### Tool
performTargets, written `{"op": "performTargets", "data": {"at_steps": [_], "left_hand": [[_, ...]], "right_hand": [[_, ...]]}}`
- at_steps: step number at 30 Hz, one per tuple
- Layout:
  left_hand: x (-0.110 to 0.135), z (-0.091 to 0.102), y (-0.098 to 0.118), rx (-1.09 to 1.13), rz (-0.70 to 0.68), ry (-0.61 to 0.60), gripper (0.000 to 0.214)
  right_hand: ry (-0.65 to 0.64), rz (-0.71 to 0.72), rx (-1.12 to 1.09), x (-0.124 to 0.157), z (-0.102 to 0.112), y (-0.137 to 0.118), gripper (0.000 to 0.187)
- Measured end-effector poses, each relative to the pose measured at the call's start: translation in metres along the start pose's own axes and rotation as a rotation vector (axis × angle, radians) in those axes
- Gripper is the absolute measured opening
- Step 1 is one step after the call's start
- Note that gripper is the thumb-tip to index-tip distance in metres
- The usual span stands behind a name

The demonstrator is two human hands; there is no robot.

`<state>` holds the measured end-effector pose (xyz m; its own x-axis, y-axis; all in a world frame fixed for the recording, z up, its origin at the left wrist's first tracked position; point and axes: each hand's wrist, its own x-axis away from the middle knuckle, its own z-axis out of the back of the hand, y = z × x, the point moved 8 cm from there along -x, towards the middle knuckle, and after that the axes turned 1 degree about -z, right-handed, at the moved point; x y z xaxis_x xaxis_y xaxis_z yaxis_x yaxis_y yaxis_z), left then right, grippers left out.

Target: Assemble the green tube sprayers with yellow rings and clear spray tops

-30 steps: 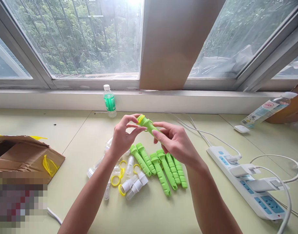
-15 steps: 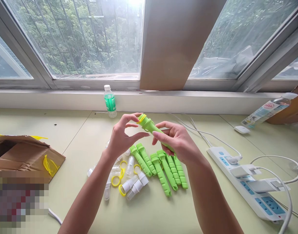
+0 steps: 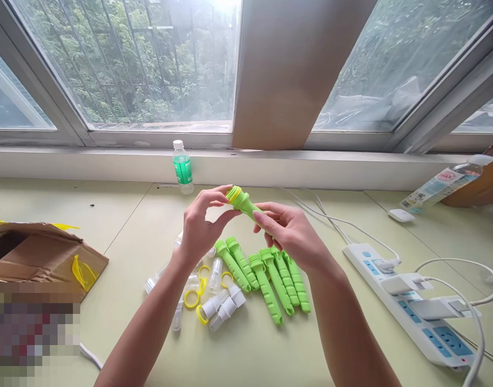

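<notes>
My right hand (image 3: 289, 232) wraps round the shaft of a green plastic handle (image 3: 246, 204), which tilts up to the left above the table. Around the handle's threaded end sits a yellow ring (image 3: 234, 195). Fingers and thumb of my left hand (image 3: 206, 217) close on the ring and that end from the left. Below lie several more green handles (image 3: 266, 290), side by side with threaded ends pointing away. Left of them are loose yellow rings (image 3: 191, 299), clear ribbed plastic tubes (image 3: 215, 274) and white collared pieces (image 3: 228, 307); my left forearm hides some.
An open cardboard box (image 3: 49, 255) stands at the left. On the right is a white power strip (image 3: 407, 306) with plugs and cables. A green-labelled bottle (image 3: 183, 169) stands by the sill; another bottle (image 3: 446, 183) leans at the back right.
The yellow ring was tilted on the handle's threaded end; now it sits straighter around it. My left thumb has come in closer to the handle, and my right hand still holds the shaft.
</notes>
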<state>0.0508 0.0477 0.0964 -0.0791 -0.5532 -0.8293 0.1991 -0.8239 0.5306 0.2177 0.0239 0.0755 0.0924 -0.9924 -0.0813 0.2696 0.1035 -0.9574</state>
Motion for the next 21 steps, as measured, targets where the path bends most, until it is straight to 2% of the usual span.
{"op": "performTargets", "data": {"at_steps": [4, 9, 14, 21], "left_hand": [[0.0004, 0.0003, -0.0019, 0.001, 0.026, 0.017, 0.023], [0.0006, -0.0012, -0.0016, 0.053, 0.047, 0.029, 0.024], [-0.0001, -0.0068, -0.0004, 0.061, 0.064, -0.028, 0.03], [0.0007, -0.0056, -0.0007, 0.066, 0.062, -0.016, 0.02]], "right_hand": [[0.034, 0.028, -0.023, 0.0041, 0.0002, -0.0055, 0.039], [0.064, 0.049, -0.023, 0.0048, 0.0036, -0.0104, 0.026], [0.028, 0.05, -0.064, 0.0026, 0.0028, -0.0089, 0.025], [-0.046, 0.006, -0.135, 0.0023, -0.0006, -0.003, 0.027]]}}
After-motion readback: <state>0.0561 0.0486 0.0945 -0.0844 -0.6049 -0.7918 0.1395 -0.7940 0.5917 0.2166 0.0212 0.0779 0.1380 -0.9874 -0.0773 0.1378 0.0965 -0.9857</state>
